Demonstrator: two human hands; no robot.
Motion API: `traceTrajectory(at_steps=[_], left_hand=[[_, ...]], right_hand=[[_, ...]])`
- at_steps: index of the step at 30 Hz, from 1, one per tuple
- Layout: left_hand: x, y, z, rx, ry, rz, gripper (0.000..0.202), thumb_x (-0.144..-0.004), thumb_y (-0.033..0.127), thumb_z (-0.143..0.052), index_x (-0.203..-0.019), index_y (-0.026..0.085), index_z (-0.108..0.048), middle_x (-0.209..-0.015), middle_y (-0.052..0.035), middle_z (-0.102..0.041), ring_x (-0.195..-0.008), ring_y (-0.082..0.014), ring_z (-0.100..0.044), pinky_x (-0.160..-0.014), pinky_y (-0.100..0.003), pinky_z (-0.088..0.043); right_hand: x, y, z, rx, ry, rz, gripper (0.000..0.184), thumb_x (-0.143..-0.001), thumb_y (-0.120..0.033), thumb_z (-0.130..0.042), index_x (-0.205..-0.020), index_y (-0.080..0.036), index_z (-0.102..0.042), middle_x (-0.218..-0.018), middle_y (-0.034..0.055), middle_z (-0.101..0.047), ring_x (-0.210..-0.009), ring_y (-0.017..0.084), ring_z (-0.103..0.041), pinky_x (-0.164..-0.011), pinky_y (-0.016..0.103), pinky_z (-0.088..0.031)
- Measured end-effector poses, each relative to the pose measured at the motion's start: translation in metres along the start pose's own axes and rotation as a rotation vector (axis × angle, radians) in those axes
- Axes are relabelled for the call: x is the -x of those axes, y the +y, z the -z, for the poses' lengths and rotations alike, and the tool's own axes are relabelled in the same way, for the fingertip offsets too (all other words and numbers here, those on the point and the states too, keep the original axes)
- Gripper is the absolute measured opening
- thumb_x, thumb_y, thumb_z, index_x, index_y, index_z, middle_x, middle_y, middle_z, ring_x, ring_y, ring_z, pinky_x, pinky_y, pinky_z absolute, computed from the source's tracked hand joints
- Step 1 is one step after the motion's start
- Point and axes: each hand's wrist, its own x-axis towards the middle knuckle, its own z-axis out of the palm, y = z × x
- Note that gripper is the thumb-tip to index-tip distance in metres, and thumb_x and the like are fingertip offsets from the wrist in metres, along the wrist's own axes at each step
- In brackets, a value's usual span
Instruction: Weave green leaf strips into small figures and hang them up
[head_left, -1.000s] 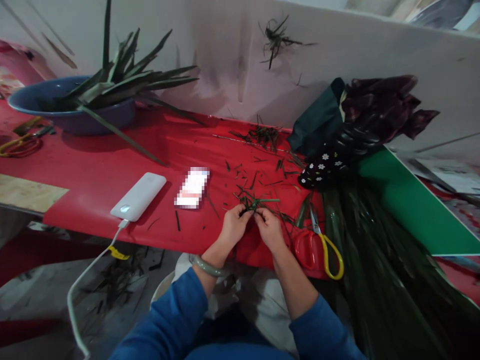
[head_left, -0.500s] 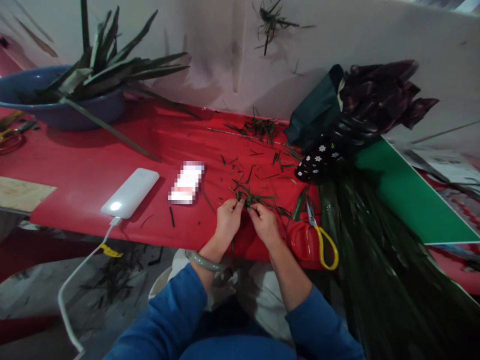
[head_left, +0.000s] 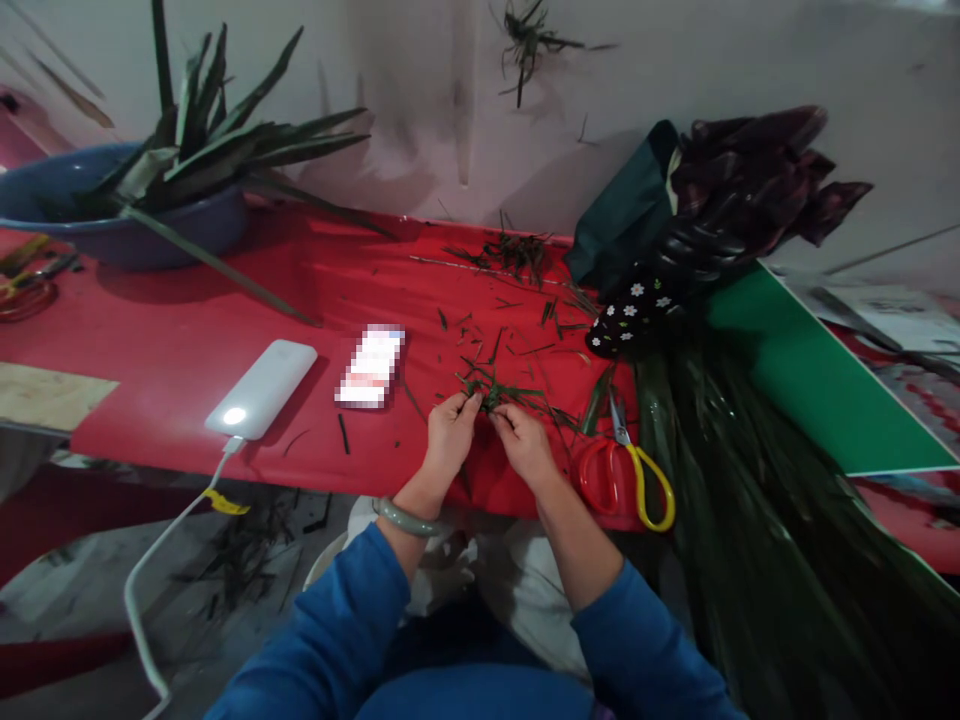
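Close together over the red-covered table (head_left: 247,300), both of my hands pinch a small green bundle of woven leaf strips (head_left: 489,392). My left hand (head_left: 451,435) grips its left side between thumb and forefinger. On the right, my right hand (head_left: 523,440) has thumb and fingertips closed at the bundle's lower edge. Loose strip ends stick out to the upper left and right. Fingertips partly cover the weave. Scissors (head_left: 626,455) with one red and one yellow handle lie just right of my right hand, beside a short leaf piece (head_left: 597,403).
Leaf scraps (head_left: 517,255) litter the table behind my hands. A phone (head_left: 371,366) and a white power bank (head_left: 262,390) with a cable lie left. A blue basin (head_left: 187,235) holds long leaves. Long dark leaves (head_left: 757,510) hang at right, near a green board (head_left: 817,390).
The view has shifted slightly. Both hands still hold the leaf bundle in nearly the same place, with only small finger movement.
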Motion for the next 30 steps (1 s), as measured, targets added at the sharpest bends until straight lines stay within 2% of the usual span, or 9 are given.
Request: traceTrajectory(at_steps=[9, 12, 15, 19, 21, 26, 30], left_hand=[[0.002, -0.001, 0.0002, 0.156, 0.055, 0.054, 0.033, -0.069, 0.039, -0.05, -0.047, 0.016, -0.04, -0.039, 0.0071, -0.032, -0.039, -0.0054, -0.028, -0.04, -0.019, -0.023], [0.0031, 0.0005, 0.003, 0.13, -0.018, 0.019, 0.03, -0.071, 0.039, -0.048, -0.05, 0.016, -0.046, -0.04, 0.0058, -0.038, -0.041, -0.0063, -0.034, -0.043, -0.019, -0.027], [0.0034, -0.0006, 0.006, 0.106, -0.105, -0.048, 0.022, -0.07, 0.035, -0.05, -0.065, 0.015, -0.057, -0.053, 0.0031, -0.051, -0.051, -0.008, -0.044, -0.051, -0.019, -0.034], [0.0014, -0.002, 0.0056, 0.135, -0.109, -0.055, 0.021, -0.068, 0.033, -0.052, -0.076, 0.015, -0.06, -0.062, 0.0017, -0.055, -0.057, -0.009, -0.048, -0.057, -0.02, -0.038], [0.0005, -0.0014, 0.0042, 0.163, -0.089, -0.033, 0.022, -0.067, 0.033, -0.053, -0.075, 0.014, -0.06, -0.061, 0.0018, -0.055, -0.055, -0.0089, -0.047, -0.056, -0.02, -0.038], [0.0008, 0.0, 0.002, 0.307, -0.029, 0.011, 0.022, -0.064, 0.032, -0.056, -0.078, 0.015, -0.059, -0.065, 0.0022, -0.056, -0.052, -0.0078, -0.049, -0.054, -0.02, -0.041], [0.0022, 0.0004, 0.0023, 0.347, -0.036, 0.009, 0.021, -0.063, 0.03, -0.058, -0.077, 0.015, -0.059, -0.066, 0.0023, -0.057, -0.052, -0.0068, -0.049, -0.054, -0.02, -0.041]], right_hand=[[0.0012, 0.0005, -0.0018, -0.02, -0.017, 0.013, 0.019, -0.079, -0.028, -0.04, -0.08, -0.018, -0.056, -0.072, 0.0021, -0.061, -0.067, 0.014, -0.054, -0.06, 0.022, -0.039], [-0.0002, 0.0011, -0.0013, -0.057, -0.009, 0.004, 0.02, -0.079, -0.028, -0.04, -0.08, -0.018, -0.056, -0.072, 0.0023, -0.06, -0.066, 0.014, -0.054, -0.06, 0.023, -0.039], [-0.0012, 0.0025, -0.0011, -0.103, 0.032, -0.02, 0.02, -0.078, -0.029, -0.04, -0.082, -0.018, -0.056, -0.073, 0.0023, -0.06, -0.066, 0.014, -0.054, -0.061, 0.023, -0.04], [-0.0016, 0.0039, -0.0022, -0.204, 0.089, -0.06, 0.022, -0.077, -0.034, -0.041, -0.085, -0.018, -0.055, -0.075, 0.0018, -0.06, -0.068, 0.014, -0.054, -0.062, 0.024, -0.042], [-0.002, 0.005, -0.0024, -0.244, 0.149, -0.065, 0.023, -0.077, -0.035, -0.042, -0.086, -0.018, -0.054, -0.078, 0.0024, -0.06, -0.07, 0.014, -0.055, -0.065, 0.024, -0.042], [-0.0021, 0.0075, 0.0011, -0.305, 0.432, -0.106, 0.025, -0.078, -0.035, -0.039, -0.087, -0.015, -0.052, -0.081, 0.0051, -0.058, -0.075, 0.014, -0.054, -0.07, 0.026, -0.043], [0.0003, 0.0059, 0.0047, -0.244, 0.491, -0.093, 0.024, -0.078, -0.034, -0.04, -0.085, -0.015, -0.053, -0.083, 0.0061, -0.057, -0.078, 0.015, -0.053, -0.072, 0.027, -0.042]])
